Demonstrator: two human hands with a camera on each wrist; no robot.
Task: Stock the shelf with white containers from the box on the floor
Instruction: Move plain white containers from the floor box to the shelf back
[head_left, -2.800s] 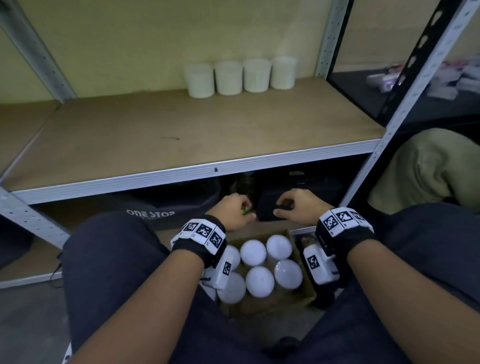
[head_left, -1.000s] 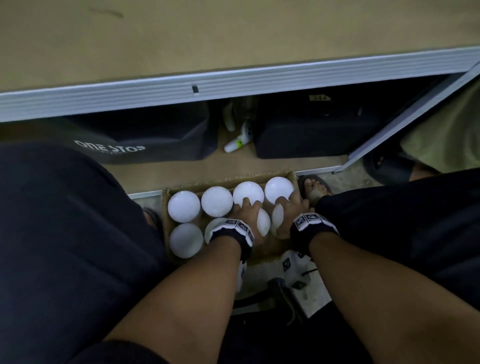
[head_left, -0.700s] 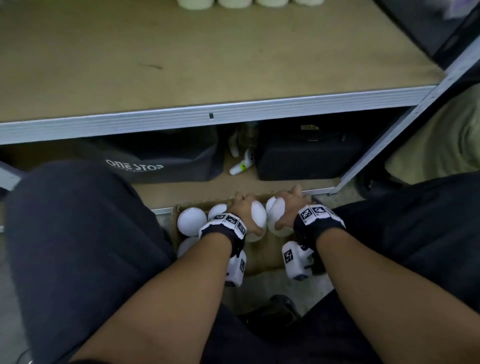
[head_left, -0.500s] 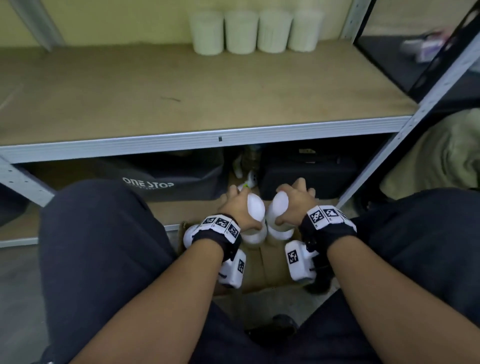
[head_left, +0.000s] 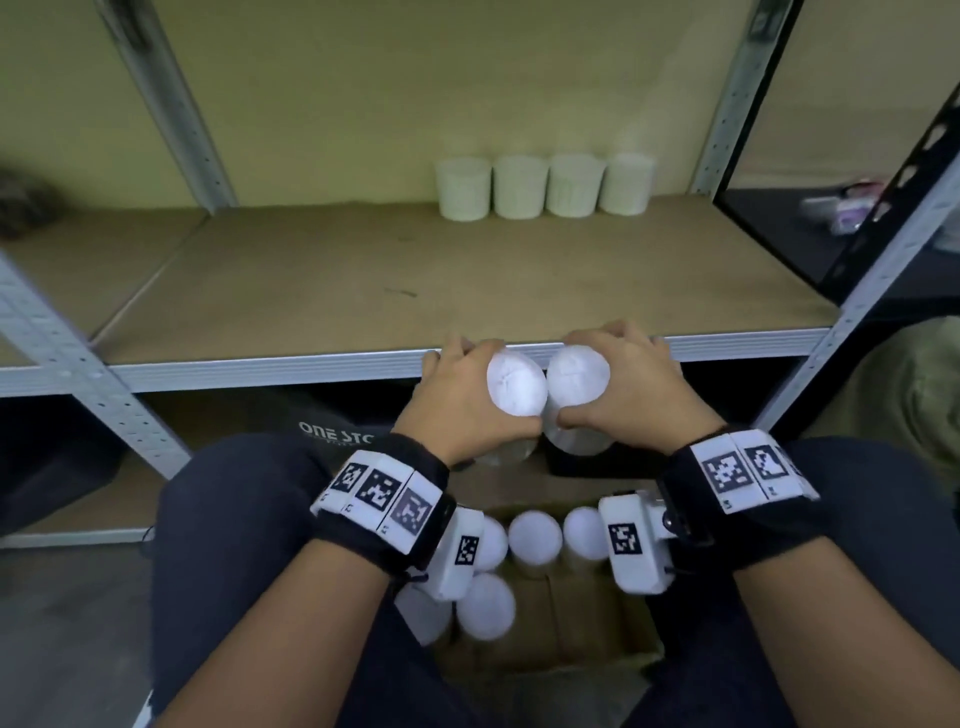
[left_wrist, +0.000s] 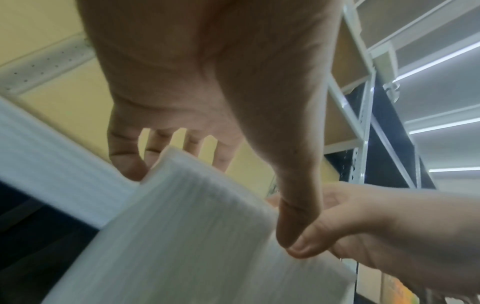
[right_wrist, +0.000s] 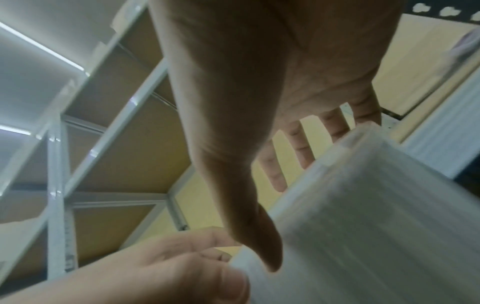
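My left hand (head_left: 462, 395) grips one white ribbed container (head_left: 516, 383) and my right hand (head_left: 623, 384) grips another (head_left: 577, 375). Both are held side by side, touching, just in front of the shelf's metal front edge (head_left: 311, 366). In the left wrist view the thumb and fingers (left_wrist: 124, 156) wrap the left container (left_wrist: 197, 236). In the right wrist view the right container (right_wrist: 363, 226) sits in the same kind of grasp. The cardboard box (head_left: 561, 639) lies on the floor between my knees with several white containers (head_left: 535, 538) in it. Several more (head_left: 521, 186) stand in a row at the back of the shelf.
The wooden shelf board (head_left: 415, 280) has bare room in front of the back row. Grey uprights (head_left: 78, 374) frame it. Below sit a dark "ONE STOP" bag (head_left: 332, 431) and a black case. A black shelf unit (head_left: 883, 156) stands at the right.
Both hands reached into the box, each took a white container, and lifted them from the floor up to the shelf's front edge.
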